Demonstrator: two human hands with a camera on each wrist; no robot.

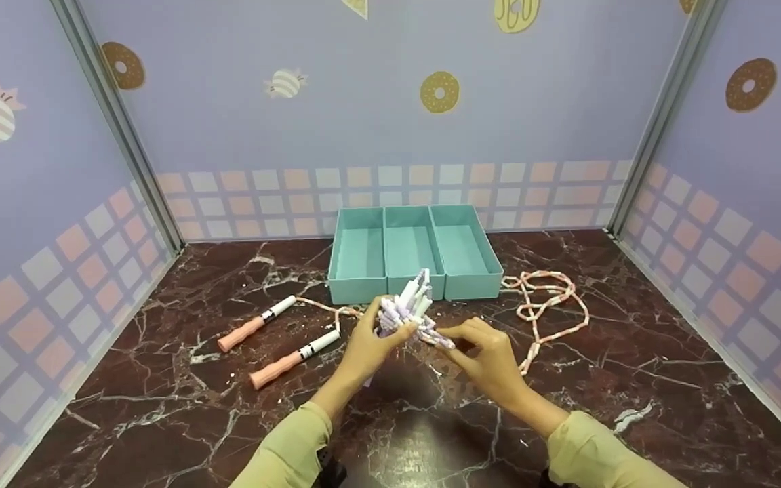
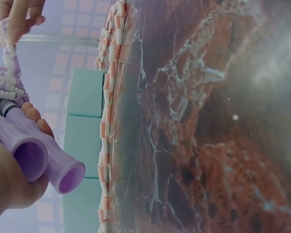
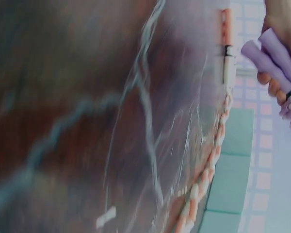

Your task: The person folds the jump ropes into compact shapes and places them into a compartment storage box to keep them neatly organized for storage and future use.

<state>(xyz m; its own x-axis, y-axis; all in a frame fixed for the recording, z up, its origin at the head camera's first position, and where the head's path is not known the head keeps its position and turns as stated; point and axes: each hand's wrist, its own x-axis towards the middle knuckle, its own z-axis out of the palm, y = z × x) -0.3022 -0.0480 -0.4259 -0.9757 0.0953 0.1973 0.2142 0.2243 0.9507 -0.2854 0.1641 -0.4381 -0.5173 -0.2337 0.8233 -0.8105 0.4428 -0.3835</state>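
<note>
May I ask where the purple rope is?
Head view, centre: the left hand and right hand hold the purple rope in front of the teal tray.

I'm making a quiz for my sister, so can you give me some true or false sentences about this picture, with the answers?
1. The left hand holds the purple rope. True.
2. The right hand holds nothing. False: it pinches the purple rope.
3. The box has three compartments. True.
4. The orange handles lie to the right of both hands. False: they lie to the left.
5. The orange rope lies on the table. True.
</note>
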